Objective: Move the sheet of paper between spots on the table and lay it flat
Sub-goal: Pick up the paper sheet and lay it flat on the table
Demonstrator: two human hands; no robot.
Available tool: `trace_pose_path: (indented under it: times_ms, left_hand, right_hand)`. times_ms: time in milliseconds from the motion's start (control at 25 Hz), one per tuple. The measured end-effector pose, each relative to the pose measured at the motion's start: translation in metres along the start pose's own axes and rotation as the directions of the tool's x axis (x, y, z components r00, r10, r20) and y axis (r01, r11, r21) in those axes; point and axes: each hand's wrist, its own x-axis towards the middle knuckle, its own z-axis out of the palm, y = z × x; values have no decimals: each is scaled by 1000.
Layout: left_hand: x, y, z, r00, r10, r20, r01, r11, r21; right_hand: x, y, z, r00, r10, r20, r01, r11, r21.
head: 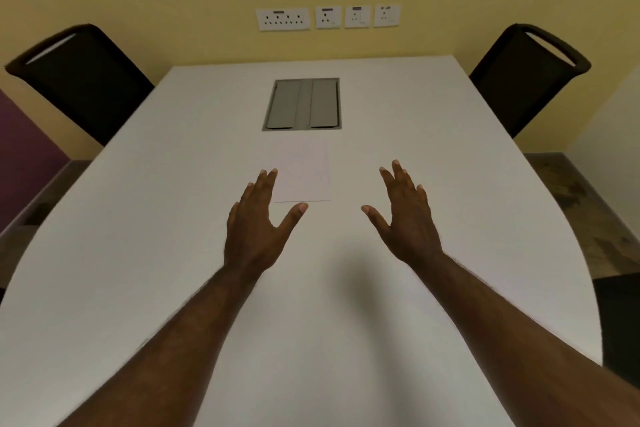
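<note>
Paper [304,172] lies flat at frame center on table [138,236], just below gray hatch [303,104]. Left hand [258,222] fingers spread wide, overlapping paper's left edge; contact unclear. Right hand [403,215] spread, empty, apart from paper.

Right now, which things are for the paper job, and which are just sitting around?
For the job:
- thin white sheet of paper, flat on the table
- left hand, open
- right hand, open
- white rounded table

Just around:
- grey metal cable hatch
- two black chairs
- white wall sockets
</note>
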Motion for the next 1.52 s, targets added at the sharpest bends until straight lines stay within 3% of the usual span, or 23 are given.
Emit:
trace_pose_path:
  times_ms: [160, 400, 1000, 1240, 1400, 1520]
  left_hand:
    - [35, -40, -40, 996, 88, 24, -88, 996, 0]
    - [81, -93, -43, 996, 80, 38, -80, 997, 3]
    - [238, -207, 89, 970, -46, 237, 23, 995, 97]
    - [263, -240, 157, 916, -90, 391, 33, 988, 151]
    - [268, -255, 178, 879, -140, 455, 83, 986, 143]
    - [264, -259, 182, 882, -131, 453, 33, 976, 217]
  right_hand:
    - [23, -52, 18, 995, 22, -102, -18, 999, 41]
    - [62, -76, 56, 989, 76, -124, -75, 997, 16]
    - [197, 12, 217, 972, 201, 120, -189, 976, -105]
    - [227, 33, 266, 906, 347, 241, -325, 937, -127]
    - [238, 41, 284, 862, 485, 145, -494, 869, 27]
    - [243, 46, 287, 844, 533, 61, -537, 837, 110]
